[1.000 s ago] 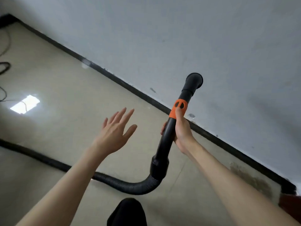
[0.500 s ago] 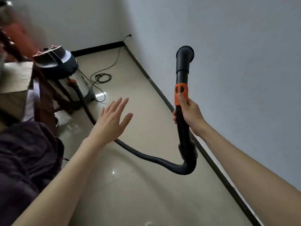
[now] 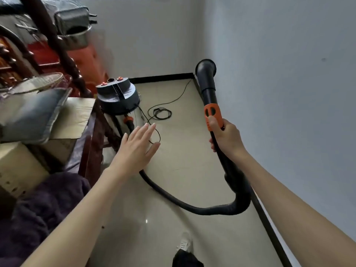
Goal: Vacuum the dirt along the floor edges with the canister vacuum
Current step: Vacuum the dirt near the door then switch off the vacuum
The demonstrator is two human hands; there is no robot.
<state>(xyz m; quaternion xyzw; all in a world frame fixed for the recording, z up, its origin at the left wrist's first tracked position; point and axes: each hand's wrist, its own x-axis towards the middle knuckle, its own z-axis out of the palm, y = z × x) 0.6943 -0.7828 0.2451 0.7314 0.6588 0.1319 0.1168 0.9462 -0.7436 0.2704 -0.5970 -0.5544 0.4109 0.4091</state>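
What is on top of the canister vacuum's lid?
The canister vacuum lid carries two orange knobs, a round dark port and a printed strip. Nothing else rests there; its base is hidden behind the left hand.

Pale grey walls are meeting at a corner, with black skirting running along a glossy beige floor. Dark wooden furniture, a cardboard box, a cushion and a purple blanket are crowding the left side.

The canister vacuum stands on the floor at the left, beside the furniture. Its hose runs across the floor to the wand at the right, near the wall. A cable lies behind, toward the corner.
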